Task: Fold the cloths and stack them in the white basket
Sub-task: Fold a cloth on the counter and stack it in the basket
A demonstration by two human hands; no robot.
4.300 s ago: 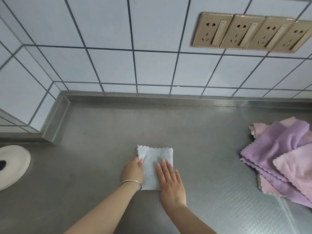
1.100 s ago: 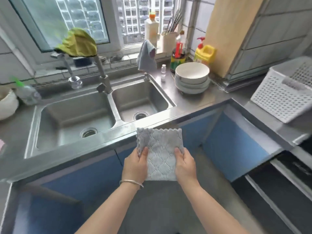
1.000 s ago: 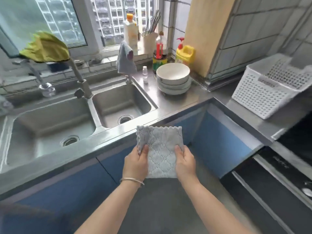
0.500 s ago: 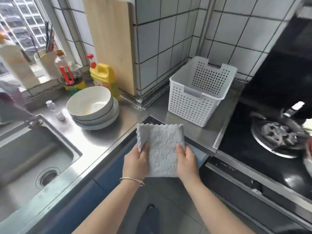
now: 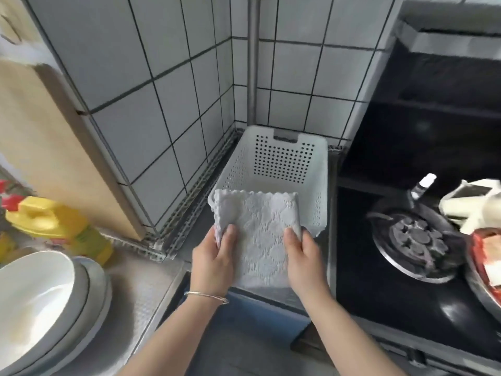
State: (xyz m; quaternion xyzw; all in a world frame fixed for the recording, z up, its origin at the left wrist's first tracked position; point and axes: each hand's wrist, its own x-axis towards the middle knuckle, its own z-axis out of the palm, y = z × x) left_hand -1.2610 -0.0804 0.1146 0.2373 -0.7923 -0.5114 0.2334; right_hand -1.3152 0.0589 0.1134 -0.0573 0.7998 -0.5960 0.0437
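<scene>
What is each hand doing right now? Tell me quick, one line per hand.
Left hand: closed, pinching the left edge of the folded grey cloth.
Right hand: closed, pinching the right edge of the same cloth.

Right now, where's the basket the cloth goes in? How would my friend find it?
Look at the tiled wall corner beside the black stove. On the steel counter there stands the white basket, right behind the folded grey cloth that both hands hold. It alone has walls full of little holes.

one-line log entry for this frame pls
phase: carry to basket | left hand: grips folded grey cloth | right hand: grips cloth | white basket: just beyond cloth | placed: no
</scene>
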